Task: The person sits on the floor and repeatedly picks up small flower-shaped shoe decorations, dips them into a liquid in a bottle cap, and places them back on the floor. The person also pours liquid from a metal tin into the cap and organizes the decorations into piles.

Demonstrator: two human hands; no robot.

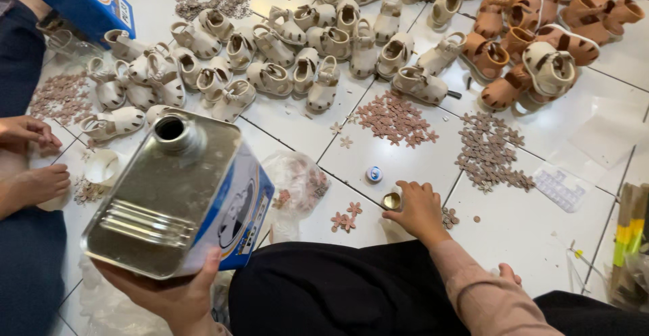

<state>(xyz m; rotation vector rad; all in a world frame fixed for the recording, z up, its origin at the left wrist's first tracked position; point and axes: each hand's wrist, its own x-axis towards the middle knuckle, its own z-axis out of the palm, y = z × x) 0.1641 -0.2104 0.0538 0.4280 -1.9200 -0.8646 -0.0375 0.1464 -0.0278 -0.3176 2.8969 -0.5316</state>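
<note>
Metal can (177, 194) rests in the left hand (169, 292) grip; right hand (419, 209) clasps a small jar (391, 201) on open tile (399, 153).

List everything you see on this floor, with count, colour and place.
metal can: one, silver with blue sides, cap off, held tilted at lower left
small bottle: one, open, on the tile at centre
blue cap: one, on the tile just above the bottle
cream sandals: dozens, cream, heaped across the upper left and centre
brown sandals: many, tan, top right
flower cutouts: several piles, pinkish brown, mid floor
plastic bag: one, clear, beside the can
blue box: one, top left
floor tiles: white
another person's hand: one, left edge
left hand: grip under the can
right hand: grip on the small bottle
</note>
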